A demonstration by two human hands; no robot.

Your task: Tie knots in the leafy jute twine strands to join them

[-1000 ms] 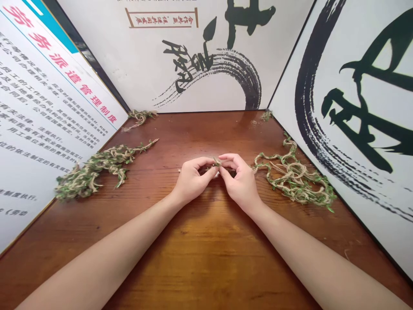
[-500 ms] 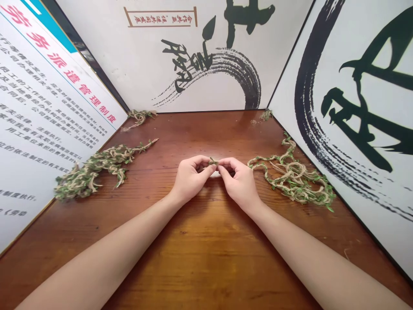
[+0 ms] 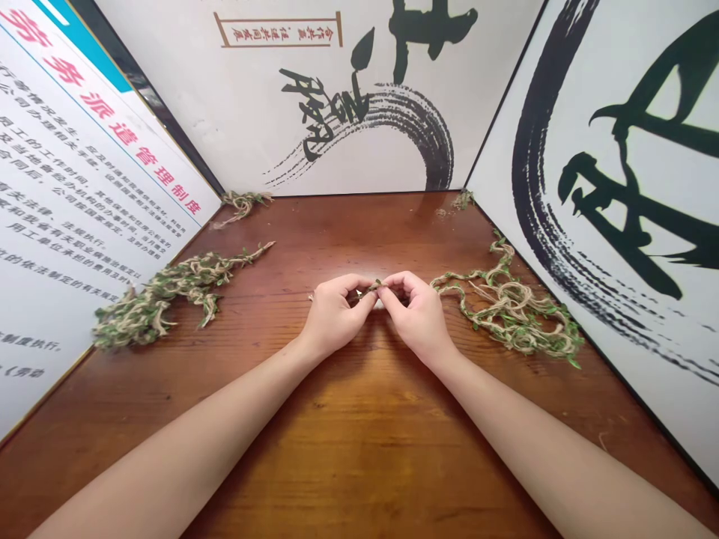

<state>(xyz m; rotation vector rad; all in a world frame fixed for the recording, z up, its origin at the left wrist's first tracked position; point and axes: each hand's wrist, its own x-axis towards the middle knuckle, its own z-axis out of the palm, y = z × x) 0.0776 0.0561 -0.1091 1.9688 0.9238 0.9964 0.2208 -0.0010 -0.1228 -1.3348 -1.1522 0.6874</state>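
Observation:
Both of my hands meet at the middle of the wooden table, with my left hand (image 3: 337, 316) and my right hand (image 3: 419, 318) pinching a short length of jute twine with small green leaves (image 3: 371, 288) between their fingertips. My fingers hide most of that length. Just right of my right hand lies a looped heap of the same leafy twine (image 3: 511, 314). A longer, denser strand (image 3: 162, 298) lies to the left of my left hand, out of reach of my fingers.
Small twine scraps lie in the far corners of the wooden table (image 3: 359, 224). Printed boards stand around it: a text notice (image 3: 95, 150) at left, a calligraphy panel (image 3: 236, 112) behind, and another calligraphy panel (image 3: 618, 224) at right.
My fingertips have closed in around the leafy twine, and the hands sit slightly nearer together. The left end of the right-hand heap has shifted left, toward my right hand.

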